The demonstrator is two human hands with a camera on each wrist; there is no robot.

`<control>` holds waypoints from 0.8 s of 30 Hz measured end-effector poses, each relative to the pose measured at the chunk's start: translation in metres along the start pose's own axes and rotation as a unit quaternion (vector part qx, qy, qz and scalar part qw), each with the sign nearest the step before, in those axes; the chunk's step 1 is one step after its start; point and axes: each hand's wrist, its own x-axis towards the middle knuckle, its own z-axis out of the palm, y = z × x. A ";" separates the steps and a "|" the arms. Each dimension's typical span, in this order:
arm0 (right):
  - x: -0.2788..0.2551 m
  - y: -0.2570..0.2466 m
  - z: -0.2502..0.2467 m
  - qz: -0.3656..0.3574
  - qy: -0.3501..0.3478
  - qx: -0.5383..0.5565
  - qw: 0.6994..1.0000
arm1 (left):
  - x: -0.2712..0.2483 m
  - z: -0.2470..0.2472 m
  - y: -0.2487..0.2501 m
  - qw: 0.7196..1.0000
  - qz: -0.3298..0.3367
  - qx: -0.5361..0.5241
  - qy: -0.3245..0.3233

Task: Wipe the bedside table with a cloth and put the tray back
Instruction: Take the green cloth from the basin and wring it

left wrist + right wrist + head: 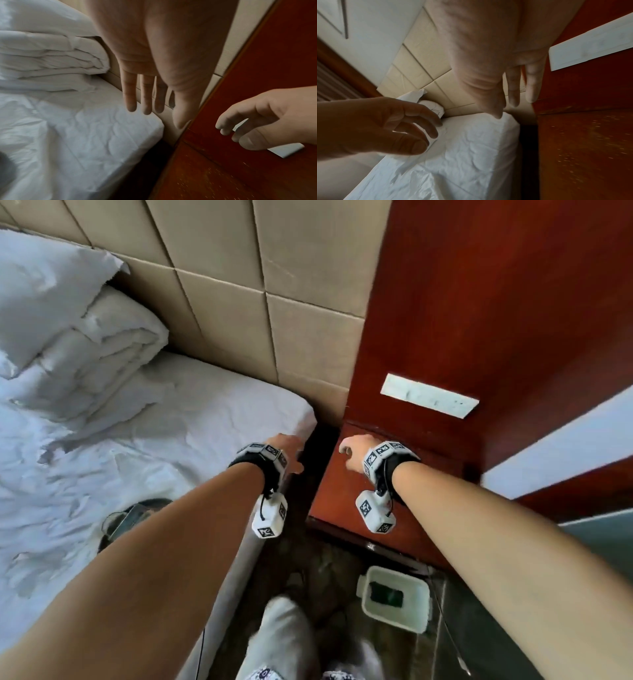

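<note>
The red-brown bedside table point(337, 501) stands right of the bed, its top bare and speckled with dust point(583, 148). My right hand point(352, 451) hovers over its back left corner, fingers loose, holding nothing point(254, 121). My left hand point(291, 451) hangs over the gap by the bed's corner, fingers straight and empty point(145, 97). A dark tray point(132, 517) lies on the bed, mostly hidden under my left forearm. No cloth is in either hand. A white tub point(375, 616) on the floor holds something dark green point(387, 594); I cannot tell what it is.
The white-sheeted bed point(178, 436) fills the left, with a folded duvet point(102, 347) against the padded beige headboard point(239, 302). A white switch plate point(430, 400) sits on the wood panel behind the table. A dark gap separates bed and table.
</note>
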 end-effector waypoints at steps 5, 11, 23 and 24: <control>-0.040 0.078 0.024 0.090 -0.006 0.069 0.994 | 0.021 0.027 0.087 0.994 0.086 0.032 -0.054; -0.080 0.148 0.078 0.192 -0.031 0.152 0.969 | 0.043 0.088 0.163 0.976 0.160 0.073 -0.130; -0.116 0.228 0.245 0.284 -0.103 0.266 0.916 | 0.064 0.248 0.216 0.930 0.233 0.138 -0.247; -0.116 0.233 0.257 0.290 -0.106 0.276 0.910 | 0.065 0.261 0.220 0.926 0.239 0.145 -0.253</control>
